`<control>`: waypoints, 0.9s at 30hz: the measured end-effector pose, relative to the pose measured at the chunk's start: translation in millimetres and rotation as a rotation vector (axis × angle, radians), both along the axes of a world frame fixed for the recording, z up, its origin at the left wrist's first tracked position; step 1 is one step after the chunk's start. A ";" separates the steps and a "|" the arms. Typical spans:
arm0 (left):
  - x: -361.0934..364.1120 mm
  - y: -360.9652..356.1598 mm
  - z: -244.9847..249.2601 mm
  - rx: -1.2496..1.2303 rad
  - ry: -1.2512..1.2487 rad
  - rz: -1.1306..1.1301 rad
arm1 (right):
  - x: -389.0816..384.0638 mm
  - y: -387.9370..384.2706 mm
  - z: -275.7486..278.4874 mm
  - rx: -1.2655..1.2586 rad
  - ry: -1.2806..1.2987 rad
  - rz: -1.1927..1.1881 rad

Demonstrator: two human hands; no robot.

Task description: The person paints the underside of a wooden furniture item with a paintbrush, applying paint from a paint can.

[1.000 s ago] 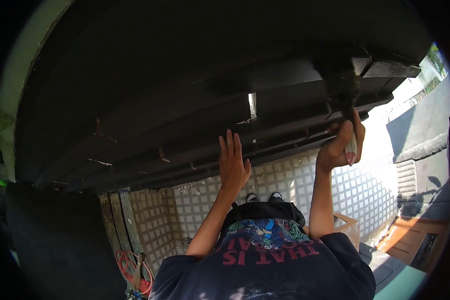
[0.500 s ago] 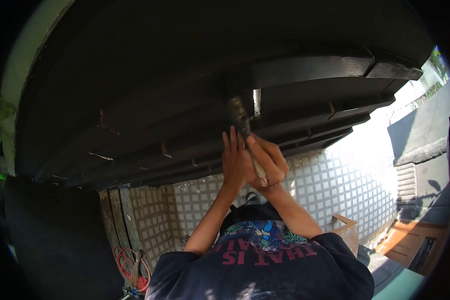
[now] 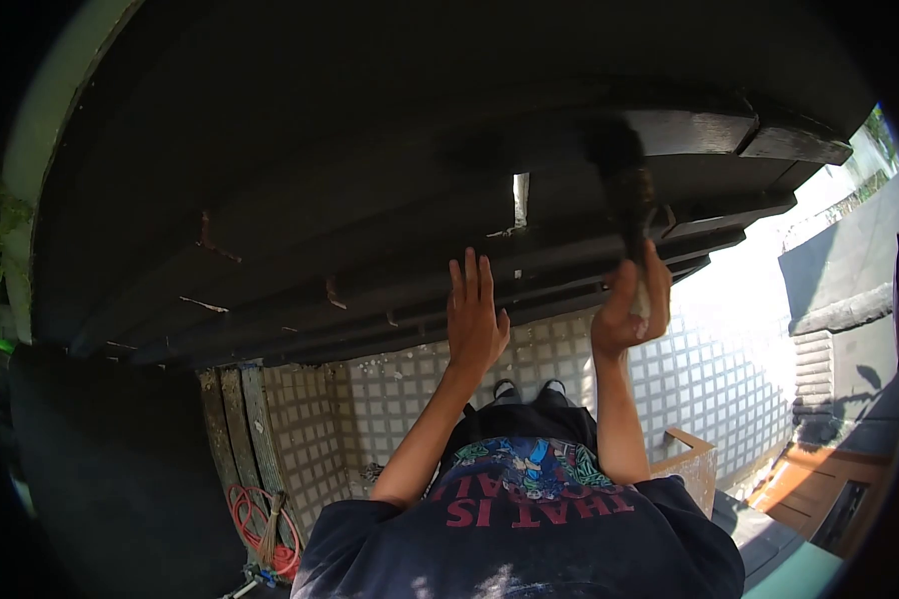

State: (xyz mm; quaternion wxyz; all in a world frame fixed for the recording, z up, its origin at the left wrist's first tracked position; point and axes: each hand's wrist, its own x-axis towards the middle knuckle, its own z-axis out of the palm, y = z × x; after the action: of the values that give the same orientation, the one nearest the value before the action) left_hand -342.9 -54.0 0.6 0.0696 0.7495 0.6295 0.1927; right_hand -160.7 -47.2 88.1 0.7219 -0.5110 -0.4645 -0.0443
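Black-painted timber boards (image 3: 370, 200) are filling the upper view, running across above 2 raised hands. Behind them, white lattice (image 3: 709, 379) is catching sunlight. The left hand (image 3: 474, 319) is lying flat against a lower board, fingers straight and slightly spread, holding nothing. The right hand (image 3: 624, 309) is sitting near it, to its right, and is curling in a fist around a paintbrush (image 3: 624, 190). The brush is pointing up from that fist, its dark bristles touching the boards just right of 1 narrow bright gap (image 3: 520, 200).
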 end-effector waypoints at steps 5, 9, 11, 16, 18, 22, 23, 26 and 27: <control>2.8 -1.6 -0.2 0.034 -0.015 -0.006 | 0.1 -16.3 -5.2 0.013 -0.139 0.034; -0.5 -1.8 5.2 0.020 -0.024 -0.010 | -41.3 -18.8 2.1 0.185 -0.223 0.117; 0.2 -2.7 5.1 0.024 -0.059 -0.017 | -57.7 -13.3 3.3 0.136 -0.229 0.138; -1.1 1.5 -20.1 0.159 -0.029 -0.010 | -89.9 -16.6 4.4 0.110 -0.264 0.426; -3.1 -3.5 -19.8 0.238 -0.086 -0.048 | -98.6 -24.3 11.9 0.074 -0.240 0.644; -6.3 -2.3 -7.2 0.087 -0.110 -0.059 | -86.7 -16.9 17.2 0.181 -0.312 0.626; -5.3 -1.3 -8.2 -0.004 -0.073 -0.050 | -75.4 -9.7 13.1 0.150 -0.300 0.546; 0.4 -1.8 2.3 -0.015 0.018 -0.001 | -34.2 2.7 0.4 0.140 -0.312 0.262; -0.5 -1.3 1.6 -0.006 0.043 -0.004 | -20.5 3.6 -0.7 0.119 -0.276 0.175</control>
State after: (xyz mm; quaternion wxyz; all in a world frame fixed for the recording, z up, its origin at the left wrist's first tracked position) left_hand -343.4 -55.3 2.2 0.0586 0.7546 0.6299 0.1743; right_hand -181.2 -43.6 87.4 0.6813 -0.4139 -0.5986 -0.0783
